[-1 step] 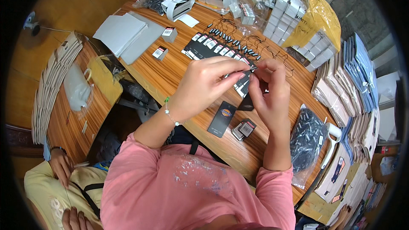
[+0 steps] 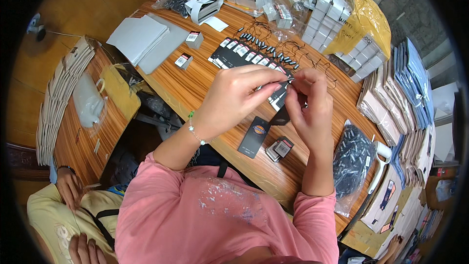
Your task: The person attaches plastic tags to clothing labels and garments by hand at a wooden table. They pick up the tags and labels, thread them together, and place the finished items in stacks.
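My left hand (image 2: 244, 88) and my right hand (image 2: 310, 105) meet over the table, fingertips pinched together on a thin dark string. Below them is a black hang tag (image 2: 280, 117), partly hidden by my right hand; whether the string runs through it I cannot tell. Another black hang tag (image 2: 255, 137) with a coloured emblem lies flat near the table's front edge. Beside it sits a small stack of price stickers (image 2: 281, 148). Beyond my hands, a row of black tags (image 2: 239, 54) with white stickers lies fanned out, dark strings (image 2: 266, 34) with small clips at their far ends.
A clear bag of black strings (image 2: 352, 159) and a white handheld tool (image 2: 380, 164) lie at the right. Folded garments (image 2: 391, 98) are piled behind them. White boxes (image 2: 332, 24), paper sheets (image 2: 139, 39) and two sticker stacks (image 2: 194, 39) stand farther back. Another person's hand (image 2: 69, 188) is at lower left.
The black tag under my right hand has tilted and shifted slightly upward. My hands stay almost in the same place. The other person's hands at lower left have moved slightly.
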`<action>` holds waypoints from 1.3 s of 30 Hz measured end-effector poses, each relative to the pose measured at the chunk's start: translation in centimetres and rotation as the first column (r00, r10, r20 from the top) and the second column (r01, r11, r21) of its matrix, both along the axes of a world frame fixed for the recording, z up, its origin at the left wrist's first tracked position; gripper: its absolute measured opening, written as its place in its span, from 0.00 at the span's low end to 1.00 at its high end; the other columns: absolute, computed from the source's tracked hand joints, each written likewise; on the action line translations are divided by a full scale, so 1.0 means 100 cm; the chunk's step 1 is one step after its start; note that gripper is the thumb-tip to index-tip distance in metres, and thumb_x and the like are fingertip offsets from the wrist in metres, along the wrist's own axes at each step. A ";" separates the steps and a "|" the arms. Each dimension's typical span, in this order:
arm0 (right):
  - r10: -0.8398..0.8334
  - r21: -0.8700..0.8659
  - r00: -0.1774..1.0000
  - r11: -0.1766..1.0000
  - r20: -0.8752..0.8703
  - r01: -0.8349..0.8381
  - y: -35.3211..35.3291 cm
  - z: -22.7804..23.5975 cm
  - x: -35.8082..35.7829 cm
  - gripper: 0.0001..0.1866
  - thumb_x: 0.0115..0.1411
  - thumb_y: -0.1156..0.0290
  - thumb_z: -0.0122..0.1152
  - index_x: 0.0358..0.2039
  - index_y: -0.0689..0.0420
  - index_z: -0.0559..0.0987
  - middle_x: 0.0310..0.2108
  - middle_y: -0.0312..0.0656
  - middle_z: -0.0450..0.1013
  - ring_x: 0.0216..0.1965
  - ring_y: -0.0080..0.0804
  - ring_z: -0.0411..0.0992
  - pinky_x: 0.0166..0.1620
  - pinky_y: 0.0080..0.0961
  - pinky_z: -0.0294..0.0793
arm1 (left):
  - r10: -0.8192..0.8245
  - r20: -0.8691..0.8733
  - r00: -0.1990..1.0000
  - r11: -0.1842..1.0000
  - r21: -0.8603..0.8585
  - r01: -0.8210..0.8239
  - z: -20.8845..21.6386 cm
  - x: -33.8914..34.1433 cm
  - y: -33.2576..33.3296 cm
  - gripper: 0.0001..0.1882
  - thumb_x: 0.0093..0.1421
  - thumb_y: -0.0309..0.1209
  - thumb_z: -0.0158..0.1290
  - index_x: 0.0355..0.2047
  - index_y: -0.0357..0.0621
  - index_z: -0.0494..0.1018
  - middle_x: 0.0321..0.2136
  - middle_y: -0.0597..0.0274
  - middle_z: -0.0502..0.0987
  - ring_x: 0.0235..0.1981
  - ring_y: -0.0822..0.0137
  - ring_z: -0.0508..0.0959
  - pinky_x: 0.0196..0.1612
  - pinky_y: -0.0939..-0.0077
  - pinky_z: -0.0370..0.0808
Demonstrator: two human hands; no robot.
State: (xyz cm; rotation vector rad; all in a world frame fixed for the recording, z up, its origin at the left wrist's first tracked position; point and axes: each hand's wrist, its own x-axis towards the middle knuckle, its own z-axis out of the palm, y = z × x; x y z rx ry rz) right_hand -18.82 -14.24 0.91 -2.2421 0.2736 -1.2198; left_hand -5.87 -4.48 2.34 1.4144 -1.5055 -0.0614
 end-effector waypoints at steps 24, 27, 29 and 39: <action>0.316 0.738 0.855 0.435 0.412 -0.516 -0.015 -0.007 0.015 0.06 0.57 0.75 0.48 0.34 0.63 0.68 0.27 0.40 0.71 0.28 0.25 0.71 0.32 0.19 0.70 | 0.169 0.485 0.858 0.961 -0.273 -0.034 0.006 0.012 -0.016 0.11 0.39 0.23 0.54 0.27 0.44 0.75 0.26 0.65 0.74 0.30 0.65 0.74 0.32 0.74 0.71; 0.314 0.757 0.849 0.390 0.426 -0.524 -0.015 -0.005 0.014 0.06 0.57 0.73 0.49 0.31 0.62 0.70 0.27 0.40 0.71 0.28 0.26 0.72 0.33 0.20 0.70 | 0.170 0.563 0.808 0.956 -0.293 0.003 0.007 0.017 -0.019 0.10 0.38 0.25 0.54 0.26 0.46 0.75 0.26 0.66 0.74 0.31 0.65 0.74 0.34 0.73 0.71; 0.347 0.780 0.856 0.375 0.383 -0.501 -0.022 -0.011 0.010 0.06 0.56 0.72 0.51 0.31 0.61 0.69 0.27 0.40 0.71 0.27 0.26 0.72 0.33 0.20 0.71 | 0.129 0.613 0.780 0.952 -0.296 0.075 0.008 0.019 -0.022 0.10 0.39 0.26 0.54 0.26 0.46 0.75 0.26 0.66 0.74 0.31 0.66 0.74 0.35 0.72 0.71; 0.297 0.819 0.805 0.110 0.514 -0.563 -0.018 -0.018 0.013 0.06 0.56 0.67 0.53 0.29 0.57 0.70 0.30 0.31 0.67 0.33 0.19 0.65 0.38 0.19 0.66 | 0.052 0.764 0.643 0.951 -0.235 0.202 0.022 0.023 -0.023 0.10 0.38 0.28 0.52 0.26 0.45 0.74 0.27 0.68 0.73 0.32 0.68 0.74 0.37 0.68 0.71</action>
